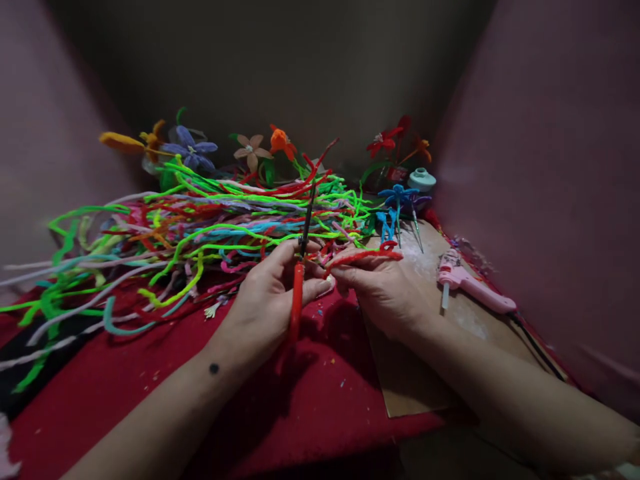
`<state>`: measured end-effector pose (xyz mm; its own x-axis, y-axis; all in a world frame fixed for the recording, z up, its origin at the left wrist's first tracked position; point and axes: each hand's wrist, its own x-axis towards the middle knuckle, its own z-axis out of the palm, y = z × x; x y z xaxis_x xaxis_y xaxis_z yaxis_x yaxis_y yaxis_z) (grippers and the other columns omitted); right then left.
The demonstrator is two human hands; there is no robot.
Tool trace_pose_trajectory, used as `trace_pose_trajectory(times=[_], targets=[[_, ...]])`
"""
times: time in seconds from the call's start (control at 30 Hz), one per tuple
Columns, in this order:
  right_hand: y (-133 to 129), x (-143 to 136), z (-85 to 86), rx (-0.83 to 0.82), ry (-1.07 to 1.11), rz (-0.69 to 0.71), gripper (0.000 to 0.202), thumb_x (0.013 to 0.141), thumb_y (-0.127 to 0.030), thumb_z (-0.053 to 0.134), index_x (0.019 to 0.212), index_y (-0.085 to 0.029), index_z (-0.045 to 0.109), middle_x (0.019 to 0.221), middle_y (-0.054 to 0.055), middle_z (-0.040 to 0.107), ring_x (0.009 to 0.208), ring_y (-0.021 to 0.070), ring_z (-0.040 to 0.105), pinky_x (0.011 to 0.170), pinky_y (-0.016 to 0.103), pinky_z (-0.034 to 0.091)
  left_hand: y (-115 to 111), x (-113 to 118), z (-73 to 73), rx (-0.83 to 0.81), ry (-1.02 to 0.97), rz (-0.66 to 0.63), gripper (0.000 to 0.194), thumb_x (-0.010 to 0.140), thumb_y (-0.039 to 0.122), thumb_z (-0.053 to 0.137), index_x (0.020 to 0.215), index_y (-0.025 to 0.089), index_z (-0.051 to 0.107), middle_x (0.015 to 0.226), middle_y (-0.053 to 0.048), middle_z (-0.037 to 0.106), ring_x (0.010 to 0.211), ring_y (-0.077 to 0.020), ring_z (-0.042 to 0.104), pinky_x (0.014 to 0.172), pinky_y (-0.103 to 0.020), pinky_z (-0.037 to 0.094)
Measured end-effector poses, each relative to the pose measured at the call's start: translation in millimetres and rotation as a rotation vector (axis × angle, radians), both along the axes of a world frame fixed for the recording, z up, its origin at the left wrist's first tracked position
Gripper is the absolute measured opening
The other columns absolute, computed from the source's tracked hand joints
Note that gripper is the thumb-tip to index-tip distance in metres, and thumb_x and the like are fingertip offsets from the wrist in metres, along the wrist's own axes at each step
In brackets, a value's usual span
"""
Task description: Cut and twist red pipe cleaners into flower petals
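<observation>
Scissors [297,300] with red handles are held in my left hand [273,287], their dark blades pointing up and away past the fingertips. My right hand [375,287] is closed on a fuzzy red pipe cleaner [365,255], whose length lies over the fingers with a curled end at the right. The fingertips of both hands come close together above the red cloth [320,400]. Whether the left fingertips also touch the red piece is unclear.
A large heap of colourful pipe cleaners [220,220] spreads behind and left. Fuzzy flowers [190,150] stand at the back. On the right, a cardboard sheet [400,373] bears a pink glue gun [475,288], near blue flowers [398,195] and a pale green round item [421,179].
</observation>
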<state>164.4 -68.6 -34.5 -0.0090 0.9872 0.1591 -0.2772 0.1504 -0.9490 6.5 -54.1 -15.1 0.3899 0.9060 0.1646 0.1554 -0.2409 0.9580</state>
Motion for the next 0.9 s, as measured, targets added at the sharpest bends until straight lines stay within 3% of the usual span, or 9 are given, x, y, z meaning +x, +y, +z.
trace_pose_trajectory(times=[0.07,0.17,0.37,0.5,0.73,0.9], targets=[[-3.1,-2.1,1.7,-0.001,-0.027,0.042,0.008,0.07,-0.012,0.067,0.071,-0.018,0.072,0.065,-0.001,0.065,0.056,0.0079,0.052,0.054,0.022,0.04,-2.1,3.3,3.2,-0.151,-0.165,-0.01,0.038,0.069,0.026,0.069,0.103,0.018,0.054,0.078,0.001,0.062,0.063,-0.0106,0.057,0.056,-0.019,0.044],[-5.6,-3.7,2.4,-0.021,-0.014,0.087,0.01,0.069,-0.009,0.066,0.069,-0.017,0.072,0.064,-0.001,0.065,0.056,0.0077,0.053,0.054,0.021,0.04,-3.7,4.7,4.1,-0.247,-0.241,0.002,0.039,0.066,0.022,0.072,0.102,0.018,0.056,0.073,0.003,0.059,0.059,-0.008,0.054,0.054,-0.018,0.043],[-4.1,-3.6,-2.7,-0.051,0.148,0.073,0.009,0.069,-0.019,0.069,0.077,-0.015,0.07,0.066,0.001,0.066,0.051,0.01,0.055,0.05,0.024,0.045,-3.0,4.9,0.4,-0.139,-0.232,0.057,0.04,0.062,0.017,0.074,0.098,0.016,0.057,0.065,0.006,0.056,0.063,-0.0078,0.054,0.06,-0.017,0.045],[-2.7,-4.3,-3.5,-0.071,0.214,0.064,0.006,0.07,-0.018,0.069,0.074,-0.013,0.068,0.063,0.002,0.065,0.05,0.0106,0.057,0.047,0.023,0.047,-3.8,7.0,-0.4,-0.043,-0.164,0.086,0.042,0.062,0.017,0.074,0.101,0.016,0.057,0.069,0.004,0.057,0.066,-0.0092,0.055,0.06,-0.017,0.046],[-5.8,-5.3,-0.7,-0.037,0.187,0.125,0.005,0.07,-0.015,0.067,0.074,-0.013,0.069,0.068,0.002,0.066,0.056,0.0111,0.059,0.052,0.024,0.049,-3.9,4.4,5.4,-0.199,-0.276,0.058,0.042,0.058,0.019,0.077,0.093,0.017,0.054,0.07,0.005,0.058,0.059,-0.0069,0.053,0.049,-0.015,0.043],[-3.8,-4.5,-1.6,-0.058,0.228,0.085,0.007,0.072,-0.02,0.068,0.075,-0.014,0.067,0.066,0.002,0.066,0.051,0.011,0.058,0.046,0.023,0.048,-5.5,3.1,4.5,-0.121,-0.242,0.098,0.041,0.062,0.019,0.074,0.099,0.018,0.055,0.07,0.006,0.057,0.055,-0.0054,0.051,0.048,-0.014,0.042]])
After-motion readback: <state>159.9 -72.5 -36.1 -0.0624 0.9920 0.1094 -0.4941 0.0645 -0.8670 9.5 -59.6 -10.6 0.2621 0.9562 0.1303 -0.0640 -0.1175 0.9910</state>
